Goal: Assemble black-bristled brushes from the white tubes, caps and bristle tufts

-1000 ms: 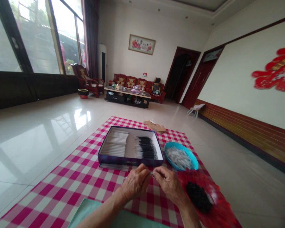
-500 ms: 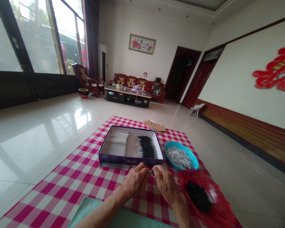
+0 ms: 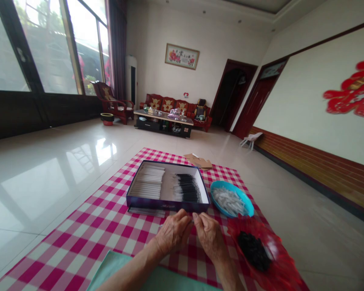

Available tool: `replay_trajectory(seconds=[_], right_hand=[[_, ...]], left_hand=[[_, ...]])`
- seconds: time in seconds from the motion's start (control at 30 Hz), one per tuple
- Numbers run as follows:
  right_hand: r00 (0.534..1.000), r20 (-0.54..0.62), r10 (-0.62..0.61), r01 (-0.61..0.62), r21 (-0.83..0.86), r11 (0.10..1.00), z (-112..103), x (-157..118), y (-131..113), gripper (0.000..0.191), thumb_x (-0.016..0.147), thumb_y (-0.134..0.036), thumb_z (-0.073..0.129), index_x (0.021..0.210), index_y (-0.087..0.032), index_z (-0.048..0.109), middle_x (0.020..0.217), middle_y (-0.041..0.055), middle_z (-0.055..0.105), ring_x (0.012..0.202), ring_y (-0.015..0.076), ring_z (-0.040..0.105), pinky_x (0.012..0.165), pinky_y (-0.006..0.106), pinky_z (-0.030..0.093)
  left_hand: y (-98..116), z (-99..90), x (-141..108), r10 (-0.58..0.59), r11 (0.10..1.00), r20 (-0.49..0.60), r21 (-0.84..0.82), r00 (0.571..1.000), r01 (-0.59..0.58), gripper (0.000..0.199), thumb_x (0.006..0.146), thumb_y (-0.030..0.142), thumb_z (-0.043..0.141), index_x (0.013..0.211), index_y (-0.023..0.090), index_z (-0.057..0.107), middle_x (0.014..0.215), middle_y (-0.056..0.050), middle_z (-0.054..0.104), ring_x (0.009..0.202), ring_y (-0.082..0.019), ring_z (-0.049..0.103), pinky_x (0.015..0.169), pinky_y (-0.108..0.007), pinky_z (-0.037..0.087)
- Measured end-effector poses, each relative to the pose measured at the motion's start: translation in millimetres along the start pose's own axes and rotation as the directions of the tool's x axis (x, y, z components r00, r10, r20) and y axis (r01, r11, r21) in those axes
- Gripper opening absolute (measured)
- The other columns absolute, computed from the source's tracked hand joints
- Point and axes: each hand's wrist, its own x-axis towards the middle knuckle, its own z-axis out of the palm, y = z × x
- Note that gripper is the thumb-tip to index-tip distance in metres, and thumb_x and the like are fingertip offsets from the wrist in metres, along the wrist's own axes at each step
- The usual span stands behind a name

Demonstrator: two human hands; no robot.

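My left hand (image 3: 174,230) is closed around a slim pen-like stick, mostly hidden by the fingers; a pale end pokes out on its left side. Close beside it, my right hand (image 3: 210,234) has thumb and fingers pinched together at the stick's other end; whatever lies inside the pinch is hidden. Just beyond both hands is a shallow dark-blue box (image 3: 170,206). White sticks (image 3: 147,182) lie in rows in its left part, and dark slim sticks (image 3: 188,188) with pale left ends lie in its right part.
Right of the box, a blue bowl (image 3: 251,208) holds small translucent pieces. Nearer, a red dish (image 3: 280,262) holds small black pieces. Clear sticks (image 3: 147,212) lie along the box's front. Cardboard (image 3: 202,162) lies behind it on the checked tablecloth (image 3: 87,226); a green cloth (image 3: 112,262) is under my forearms.
The dark bit that showed between my fingertips is now mostly covered, with only a thin greyish sliver visible. The right thumb has shifted slightly; the box and bowls stay put.
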Motion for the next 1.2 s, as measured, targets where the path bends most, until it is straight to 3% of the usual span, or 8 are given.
replay_trajectory(seconds=[0.1, 0.27, 0.53, 0.73, 0.97, 1.2], right_hand=[[0.998, 0.051, 0.041, -0.046, 0.100, 0.994, -6, 0, -2, 0.035, 0.095, -0.031, 0.034, 0.065, -0.022, 0.050, 0.063, 0.0025, 0.056, 0.059, 0.0147, 0.053, 0.059, 0.025, 0.040], [0.989, 0.147, -0.023, -0.004, 0.180, 0.984, -17, 0, -3, 0.010, 0.088, -0.023, 0.045, 0.085, -0.024, 0.055, 0.083, 0.0026, 0.061, 0.078, 0.0163, 0.058, 0.072, 0.025, 0.045], [0.989, 0.121, -0.083, 0.062, 0.171, 0.983, -14, 0, -4, 0.022, 0.090, -0.023, 0.040, 0.073, -0.024, 0.055, 0.076, 0.0023, 0.060, 0.074, 0.0166, 0.057, 0.070, 0.026, 0.044], [0.999, 0.044, 0.015, -0.022, 0.157, 0.987, -4, -2, 1, 0.037, 0.092, -0.031, 0.038, 0.057, -0.022, 0.046, 0.055, -0.0012, 0.050, 0.052, 0.0136, 0.049, 0.053, 0.024, 0.038], [0.993, 0.111, -0.029, 0.003, 0.224, 0.975, -18, -1, -3, 0.014, 0.090, -0.025, 0.041, 0.082, -0.024, 0.052, 0.082, 0.0020, 0.058, 0.080, 0.0167, 0.057, 0.074, 0.026, 0.044], [0.997, 0.050, -0.050, 0.043, 0.142, 0.989, -1, -3, 2, 0.025, 0.093, -0.025, 0.035, 0.075, -0.022, 0.052, 0.077, 0.0025, 0.056, 0.073, 0.0162, 0.055, 0.070, 0.026, 0.042]], left_hand=[[-1, 0.7, 0, -0.007, 1.000, -0.006, -0.006, 1.000, 0.007, 0.021, 0.092, 0.018, 0.036, 0.079, 0.018, 0.052, 0.078, -0.003, 0.052, 0.073, -0.013, 0.054, 0.063, -0.022, 0.044], [-5, 2.1, -1, -0.016, 1.000, -0.007, -0.004, 1.000, 0.016, 0.018, 0.091, 0.018, 0.037, 0.084, 0.017, 0.053, 0.080, -0.003, 0.052, 0.073, -0.013, 0.054, 0.063, -0.022, 0.044], [-1, -0.7, -2, 0.005, 1.000, 0.001, 0.008, 1.000, -0.005, 0.022, 0.092, 0.018, 0.035, 0.078, 0.018, 0.052, 0.076, -0.003, 0.052, 0.071, -0.013, 0.053, 0.061, -0.021, 0.044], [1, -2.0, -1, 0.012, 1.000, -0.008, -0.002, 1.000, -0.012, 0.022, 0.092, 0.020, 0.034, 0.080, 0.018, 0.052, 0.077, -0.003, 0.052, 0.070, -0.012, 0.053, 0.062, -0.021, 0.044], [-2, -0.5, -2, -0.012, 1.000, 0.021, 0.027, 1.000, 0.011, 0.019, 0.092, 0.019, 0.036, 0.082, 0.018, 0.052, 0.080, -0.003, 0.053, 0.074, -0.013, 0.054, 0.064, -0.022, 0.044], [-2, 0.1, -3, -0.003, 0.999, 0.012, 0.049, 1.000, 0.003, 0.020, 0.092, 0.019, 0.037, 0.078, 0.018, 0.052, 0.078, -0.003, 0.052, 0.071, -0.013, 0.052, 0.062, -0.022, 0.043]])
